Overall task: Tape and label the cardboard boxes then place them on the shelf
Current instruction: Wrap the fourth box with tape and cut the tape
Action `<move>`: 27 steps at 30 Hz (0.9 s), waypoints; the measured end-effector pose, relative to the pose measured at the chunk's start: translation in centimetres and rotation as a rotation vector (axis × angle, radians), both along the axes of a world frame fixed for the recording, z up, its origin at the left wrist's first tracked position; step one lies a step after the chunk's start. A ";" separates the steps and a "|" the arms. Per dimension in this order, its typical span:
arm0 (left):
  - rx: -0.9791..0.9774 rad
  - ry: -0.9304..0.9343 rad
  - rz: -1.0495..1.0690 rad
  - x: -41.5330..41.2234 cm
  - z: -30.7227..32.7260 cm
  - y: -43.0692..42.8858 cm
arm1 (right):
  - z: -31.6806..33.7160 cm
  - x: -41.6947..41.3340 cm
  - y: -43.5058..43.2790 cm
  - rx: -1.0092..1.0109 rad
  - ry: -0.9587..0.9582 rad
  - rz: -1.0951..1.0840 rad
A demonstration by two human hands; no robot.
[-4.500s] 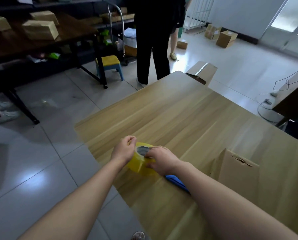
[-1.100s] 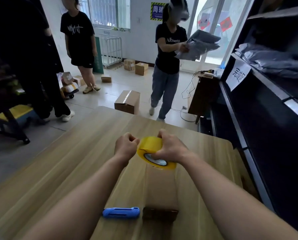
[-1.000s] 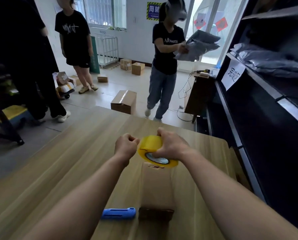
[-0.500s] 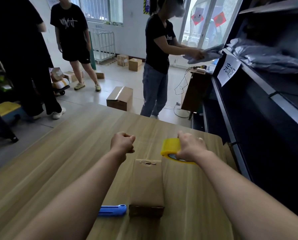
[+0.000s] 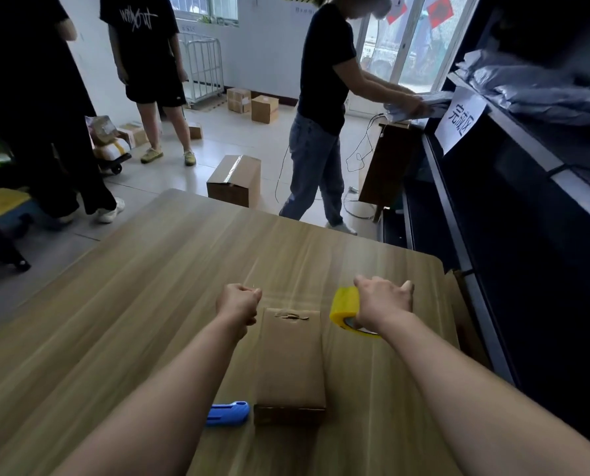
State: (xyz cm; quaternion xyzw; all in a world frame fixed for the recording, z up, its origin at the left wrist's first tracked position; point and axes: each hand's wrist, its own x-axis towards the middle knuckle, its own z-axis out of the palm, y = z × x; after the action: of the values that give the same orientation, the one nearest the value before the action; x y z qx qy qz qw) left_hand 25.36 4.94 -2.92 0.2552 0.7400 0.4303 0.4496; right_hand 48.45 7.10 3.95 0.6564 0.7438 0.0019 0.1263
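Lower middle of the frame, the left hand (image 5: 238, 304) was balled into a fist. One blue cutter (image 5: 228, 413) lay just left of the single cardboard box (image 5: 289, 359), flat on the surface (image 5: 132, 321). The box looked light and fairly stiff, so best grabbed by its long sides. The right hand (image 5: 383, 302) gripped the one yellow tape roll (image 5: 345, 310), its loose end apparently pinched in that fist.

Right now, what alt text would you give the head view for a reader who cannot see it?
Over a wooden table, the right hand grips a yellow tape roll while the fisted left hand seems to pinch its free end, flanking the far end of a closed cardboard box. A blue cutter lies beside the box's near end.
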 end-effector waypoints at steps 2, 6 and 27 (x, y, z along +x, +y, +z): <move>-0.025 -0.024 -0.011 -0.2 -0.9 0.1 | -0.5 -0.2 0.2 -0.006 -0.032 0.016; -0.072 -0.027 -0.004 -0.5 -2.8 0.0 | -1.8 -0.6 0.7 -0.061 -0.034 0.027; -0.147 -0.029 -0.044 -0.9 -5.8 1.0 | -4.8 -2.5 2.2 -0.156 -0.204 0.048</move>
State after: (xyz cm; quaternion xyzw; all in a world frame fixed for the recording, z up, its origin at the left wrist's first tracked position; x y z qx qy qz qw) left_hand 24.47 5.97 -8.75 0.2316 0.7570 0.3686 0.4873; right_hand 45.99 9.34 -0.86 0.6231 0.7403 0.0137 0.2519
